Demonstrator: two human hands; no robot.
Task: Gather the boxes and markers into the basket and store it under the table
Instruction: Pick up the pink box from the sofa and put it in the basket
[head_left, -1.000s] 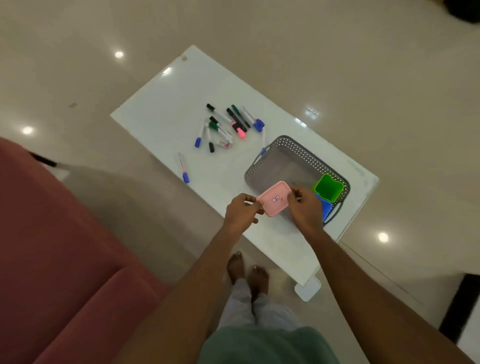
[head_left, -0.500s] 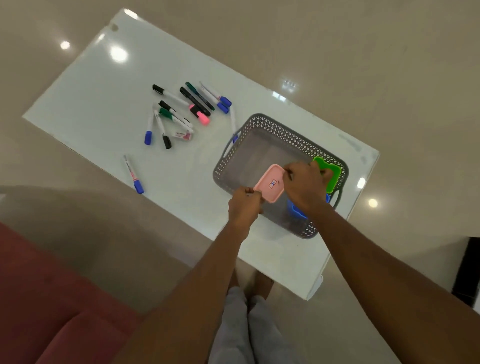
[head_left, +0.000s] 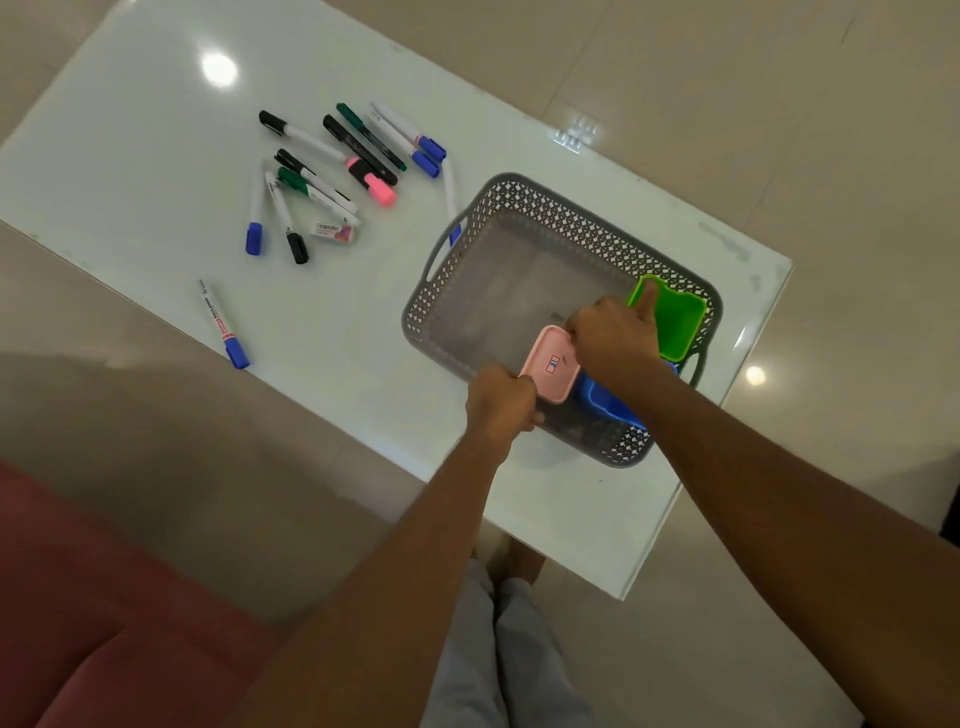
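Head, three boxes (head_left: 550, 371), one basket (head_left: 545, 193), two hands (head_left: 501, 402)

1. White glossy table (head_left: 130, 156).
2. Grey lattice basket (head_left: 582, 221) stands at 4 o'clock.
3. Loose cluster of markers (head_left: 311, 189) at 10 o'clock, with a small Camlin packet (head_left: 335, 230) touching it.
4. Lone blue-capped marker (head_left: 221, 323) at 8 o'clock, near the edge.

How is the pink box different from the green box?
The pink rectangular plastic box is held by the left hand and right hand over the grey perforated plastic basket; the green plastic box lies in the basket's far right corner. Pink shows a flat face with a sticker; green shows its hollow inside. Both are small, rounded-cornered boxes.
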